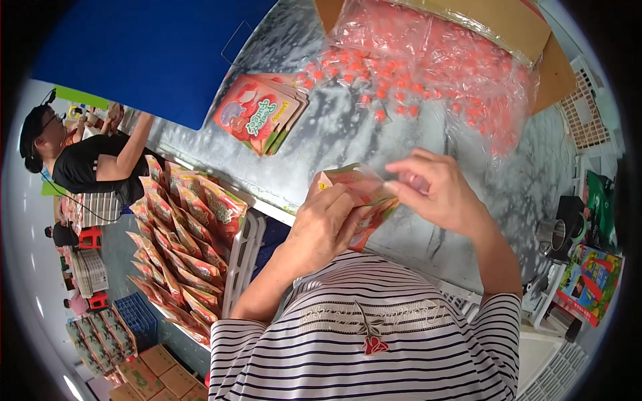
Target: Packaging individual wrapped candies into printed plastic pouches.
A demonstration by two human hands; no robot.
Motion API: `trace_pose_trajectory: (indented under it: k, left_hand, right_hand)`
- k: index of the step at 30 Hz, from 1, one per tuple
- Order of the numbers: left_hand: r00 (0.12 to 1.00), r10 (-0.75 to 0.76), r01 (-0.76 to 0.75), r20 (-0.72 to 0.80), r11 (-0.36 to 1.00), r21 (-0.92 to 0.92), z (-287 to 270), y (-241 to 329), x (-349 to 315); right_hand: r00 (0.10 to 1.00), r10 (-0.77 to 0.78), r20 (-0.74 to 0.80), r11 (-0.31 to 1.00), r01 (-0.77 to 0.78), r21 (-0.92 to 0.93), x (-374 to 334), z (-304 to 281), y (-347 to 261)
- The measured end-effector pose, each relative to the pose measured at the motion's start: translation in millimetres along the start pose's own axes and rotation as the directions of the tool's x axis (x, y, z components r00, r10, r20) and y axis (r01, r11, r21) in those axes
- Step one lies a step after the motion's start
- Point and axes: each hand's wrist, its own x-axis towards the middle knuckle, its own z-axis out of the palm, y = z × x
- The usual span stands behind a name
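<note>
My left hand (324,224) grips a red printed pouch (361,175) by its near left side, over the table's front edge. The pouch is tilted, and its top looks parted; its contents are hidden. At its right edge is my right hand (435,190), fingers curled, with the thumb close to the pouch's rim. Something pale and pinkish shows inside those curled fingers, too unclear to name. Beyond both hands, small red wrapped pieces (381,93) lie scattered on the table. A fanned stack of flat red pouches (257,113) lies to their left.
A cardboard box (495,23) lined with a clear bag (435,50) of red pieces spills onto the marbled table (321,134). Filled pouches (184,247) stand in rows in a white crate (246,260) at my left. A blue panel (147,53) and a co-worker (93,157) are at far left.
</note>
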Motion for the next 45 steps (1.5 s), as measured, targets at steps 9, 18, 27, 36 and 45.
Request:
trace_pose_trajectory:
  k: [9,18,27,36,45]
  left_hand:
    - [0.995,0.074,-0.079,-0.062,0.993,-0.086,-2,8,-6]
    - [0.983,0.015,-0.034,-0.186,0.995,-0.097,2,-5,-20]
    - [0.964,0.224,-0.236,-0.144,0.969,-0.071,-9,6,-31]
    - [0.989,-0.018,0.087,0.148,0.874,-0.478,-15,-49,-28]
    - [0.995,-0.018,0.066,0.101,0.862,-0.502,-5,-18,-40]
  right_hand:
    - [0.992,-0.097,-0.084,0.994,0.100,0.038,21,63,-17]
    - [0.981,-0.172,0.088,0.962,0.187,-0.197,-17,42,-27]
    - [0.804,-0.090,0.587,0.920,0.294,-0.261,-14,30,-26]
    - [0.800,-0.282,0.529,0.902,0.410,-0.139,-16,29,-27]
    - [0.883,-0.115,0.455,0.862,0.316,-0.397,-16,24,-75]
